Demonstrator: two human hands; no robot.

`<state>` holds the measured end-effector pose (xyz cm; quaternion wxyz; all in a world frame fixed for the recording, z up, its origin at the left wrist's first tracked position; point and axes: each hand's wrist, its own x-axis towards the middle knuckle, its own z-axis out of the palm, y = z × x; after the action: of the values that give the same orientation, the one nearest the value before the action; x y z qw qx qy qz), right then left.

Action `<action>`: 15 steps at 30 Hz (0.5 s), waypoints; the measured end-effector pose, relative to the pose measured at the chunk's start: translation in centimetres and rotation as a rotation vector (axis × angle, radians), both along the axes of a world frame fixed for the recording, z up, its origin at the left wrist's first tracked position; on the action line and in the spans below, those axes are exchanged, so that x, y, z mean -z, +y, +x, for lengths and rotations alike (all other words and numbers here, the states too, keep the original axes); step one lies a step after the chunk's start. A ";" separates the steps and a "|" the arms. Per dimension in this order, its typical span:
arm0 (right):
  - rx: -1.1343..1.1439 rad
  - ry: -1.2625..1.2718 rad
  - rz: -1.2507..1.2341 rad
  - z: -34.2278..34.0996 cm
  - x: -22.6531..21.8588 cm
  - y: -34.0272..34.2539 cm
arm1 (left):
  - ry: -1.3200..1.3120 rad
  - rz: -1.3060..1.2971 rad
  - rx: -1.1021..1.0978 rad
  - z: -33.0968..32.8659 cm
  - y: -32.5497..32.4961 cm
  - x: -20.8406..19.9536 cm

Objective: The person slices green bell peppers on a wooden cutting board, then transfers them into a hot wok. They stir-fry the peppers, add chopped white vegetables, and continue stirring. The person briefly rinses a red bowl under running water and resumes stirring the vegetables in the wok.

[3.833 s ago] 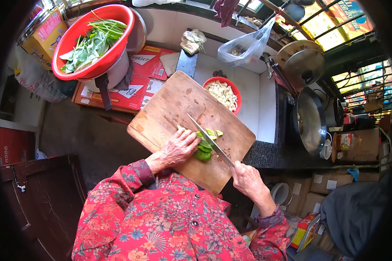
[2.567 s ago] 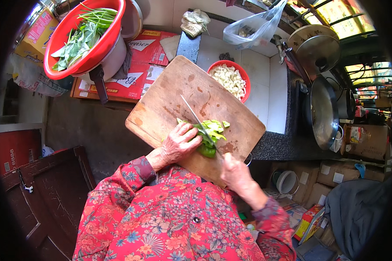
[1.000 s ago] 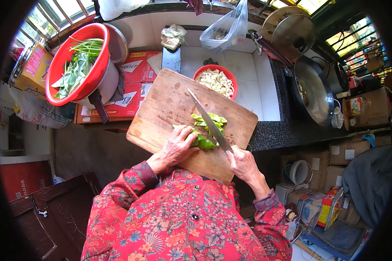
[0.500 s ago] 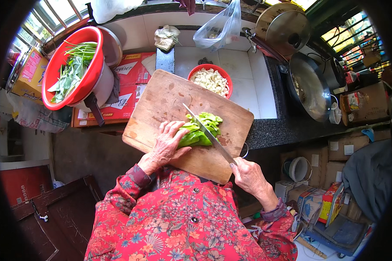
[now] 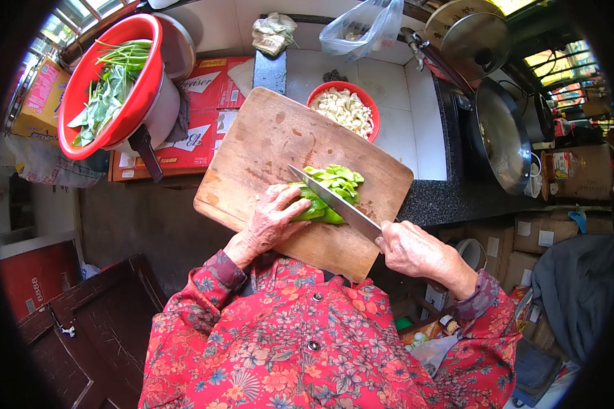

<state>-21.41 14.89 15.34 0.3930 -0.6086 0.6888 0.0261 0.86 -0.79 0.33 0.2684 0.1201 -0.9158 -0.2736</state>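
My right hand (image 5: 419, 253) is closed round the handle of a kitchen knife (image 5: 341, 206). Its long blade slants up and leftward across a pile of light green vegetable pieces that look like green pepper. My left hand (image 5: 271, 221) presses the uncut green pepper (image 5: 315, 210) down, fingers bent over it just left of the blade. Sliced pepper (image 5: 338, 180) lies in a heap on the blade's far side. All of this rests on a wooden cutting board (image 5: 256, 154) with damp marks, tilted at an angle in front of me.
Beyond the board, a red bowl (image 5: 374, 123) of pale chopped pieces stands in the white-tiled sink (image 5: 396, 78). A red basin (image 5: 155, 51) with leafy greens sits on a pot at left, beside red cartons (image 5: 211, 92). A wok (image 5: 501, 140) is on the right.
My view has shifted a little, so the board sits further right and higher. My right hand and forearm have swung outward to the right, with the blade still across the pepper.
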 end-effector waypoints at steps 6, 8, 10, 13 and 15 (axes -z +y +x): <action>0.099 0.200 -0.256 4.6 6.6 1.8 | -0.017 0.088 -0.018 0.4 0.3 0.8; 0.118 0.209 -0.280 4.9 8.2 2.7 | -0.030 0.077 0.008 0.4 0.2 0.9; 0.197 0.115 -0.355 4.0 8.6 3.1 | -0.009 0.058 0.043 0.3 0.1 0.9; 0.276 -0.014 -0.340 2.4 7.6 2.8 | -0.016 0.003 0.042 0.1 0.0 0.6; 0.259 -0.035 -0.332 2.4 6.5 2.6 | -0.040 -0.041 0.011 0.3 0.2 0.2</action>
<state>-19.04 17.53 8.85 0.2995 -0.5715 0.7493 -0.1489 1.14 -0.56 0.13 0.2508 0.1149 -0.9271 -0.2537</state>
